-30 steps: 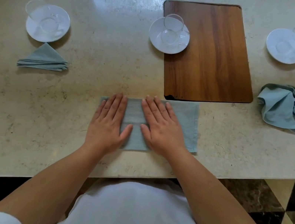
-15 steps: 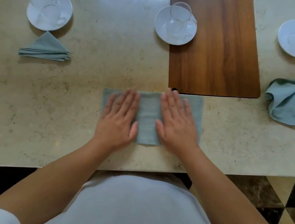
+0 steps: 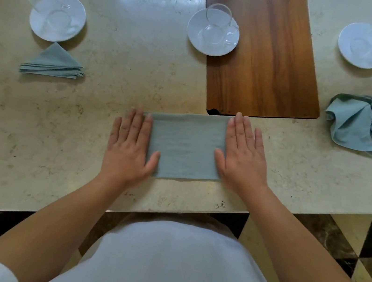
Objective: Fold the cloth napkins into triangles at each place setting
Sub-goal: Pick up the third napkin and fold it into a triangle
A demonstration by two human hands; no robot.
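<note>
Now both hands flat, L hand [image 3: 129, 145] & R hand [image 3: 243, 155] pressing napkin [image 3: 185, 144] ends

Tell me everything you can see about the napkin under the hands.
The napkin is pale blue-green cloth, folded into a flat, faintly wrinkled rectangle near the front edge of the table, close to the board. The left hand lies flat on its left end, the right hand on its right end.
</note>
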